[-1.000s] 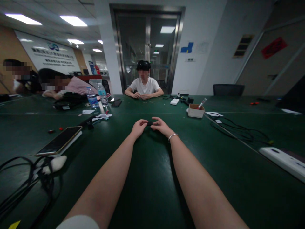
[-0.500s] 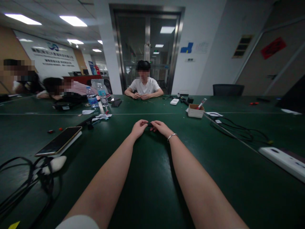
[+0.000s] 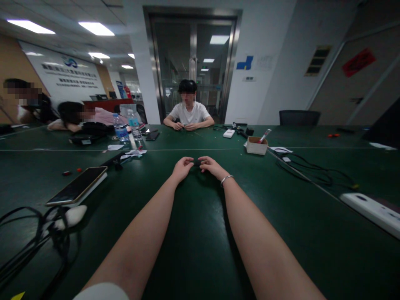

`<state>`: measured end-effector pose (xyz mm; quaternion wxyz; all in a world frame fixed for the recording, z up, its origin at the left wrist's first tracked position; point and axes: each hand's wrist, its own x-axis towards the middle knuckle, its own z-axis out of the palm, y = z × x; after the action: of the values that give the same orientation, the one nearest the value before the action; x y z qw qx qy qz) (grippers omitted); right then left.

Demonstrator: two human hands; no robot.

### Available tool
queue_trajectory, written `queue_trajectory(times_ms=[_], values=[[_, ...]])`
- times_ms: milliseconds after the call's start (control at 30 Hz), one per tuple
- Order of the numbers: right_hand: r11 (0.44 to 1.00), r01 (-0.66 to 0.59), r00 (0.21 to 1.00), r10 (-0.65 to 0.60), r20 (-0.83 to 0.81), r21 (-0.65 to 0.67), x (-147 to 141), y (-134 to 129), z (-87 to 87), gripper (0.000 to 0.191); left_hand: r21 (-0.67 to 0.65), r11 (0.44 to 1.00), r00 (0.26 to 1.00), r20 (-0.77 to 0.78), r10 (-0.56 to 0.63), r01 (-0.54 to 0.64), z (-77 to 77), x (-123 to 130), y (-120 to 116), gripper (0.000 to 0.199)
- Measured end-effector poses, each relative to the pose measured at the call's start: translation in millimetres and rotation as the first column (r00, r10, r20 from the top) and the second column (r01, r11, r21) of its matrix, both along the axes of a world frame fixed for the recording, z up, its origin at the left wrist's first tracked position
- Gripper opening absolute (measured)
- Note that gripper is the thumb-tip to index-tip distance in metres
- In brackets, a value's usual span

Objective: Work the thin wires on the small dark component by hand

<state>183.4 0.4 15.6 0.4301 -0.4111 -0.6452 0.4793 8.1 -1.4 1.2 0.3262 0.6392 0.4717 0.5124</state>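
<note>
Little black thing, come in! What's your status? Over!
Left hand, right hand: fingertips either side of small black thing. Shape too dark to tell. Phone off left, out of the way.

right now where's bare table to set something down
Bare green table shows between left forearm and right forearm, and between right forearm and white power strip. It's crowded at left, around the phone and tangled cables.

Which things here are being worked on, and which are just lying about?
In use:
small dark object
left hand
right hand

Apparently just lying about:
phone
two water bottles
small open box
white power strip
</note>
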Motion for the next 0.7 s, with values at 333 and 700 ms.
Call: queue_trajectory(times_ms=[333,700], values=[[1.0,0.002,1.0,-0.001,-0.026,0.016,2.8,0.7,-0.7,0.022,-0.019,1.0,1.0,0.01,0.008,-0.008,0.0,-1.0,1.3,0.026],[1.0,0.009,1.0,-0.009,0.028,0.002,3.2,1.7,-0.5,0.017,-0.004,1.0,1.0,0.0,0.012,-0.012,-1.1,-1.5,3.4,0.025]])
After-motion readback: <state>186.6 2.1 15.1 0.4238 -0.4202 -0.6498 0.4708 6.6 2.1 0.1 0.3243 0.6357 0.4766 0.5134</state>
